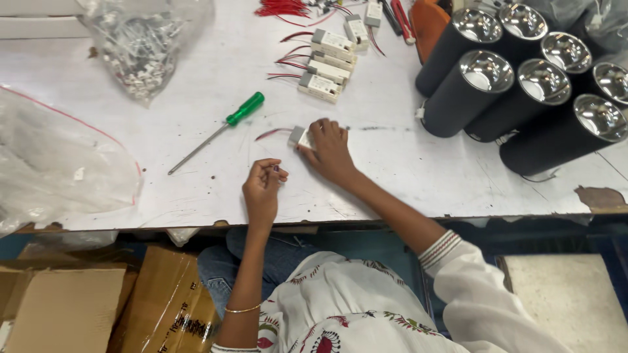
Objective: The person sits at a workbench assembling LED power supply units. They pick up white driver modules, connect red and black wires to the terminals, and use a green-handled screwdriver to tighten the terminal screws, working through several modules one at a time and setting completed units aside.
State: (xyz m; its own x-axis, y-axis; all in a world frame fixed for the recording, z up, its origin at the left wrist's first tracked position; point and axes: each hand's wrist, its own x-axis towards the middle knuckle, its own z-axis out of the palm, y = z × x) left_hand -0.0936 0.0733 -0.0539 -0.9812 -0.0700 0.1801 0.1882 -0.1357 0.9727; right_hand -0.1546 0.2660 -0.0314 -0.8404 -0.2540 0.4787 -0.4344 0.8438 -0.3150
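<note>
Far left, a crumpled clear plastic bag (55,167) lies on the white worktable (405,163), and a second bag of small pale parts (140,42) sits above it near the table's far edge. Moving right, a green-handled screwdriver (219,131) lies on a slant, handle up and to the right, its tip pointing down-left — nobody is touching it.

Now the hands. The left hand (263,189) hovers near the table's front edge, fingertips pinched together on something tiny, too small to make out; a thin wire may run from it, though that cannot be told for sure. Just up and to the right, the right hand (330,151) lies curled over a small white driver box (301,137), fingers gripping its right end. The box lies flat on the table, its long axis running roughly left to right with a slight tilt, and a red lead (271,133) trails off its left end. So the box sits above and right of the left hand, and the right hand is the nearer one — already on it.

The box looks like a slim pale rectangular casing. Further back, a stack of similar white boxes (327,65) with red wires waits mid-table. At the far right, black cylindrical lamp housings (523,85) with shiny reflectors lie clustered together.
</note>
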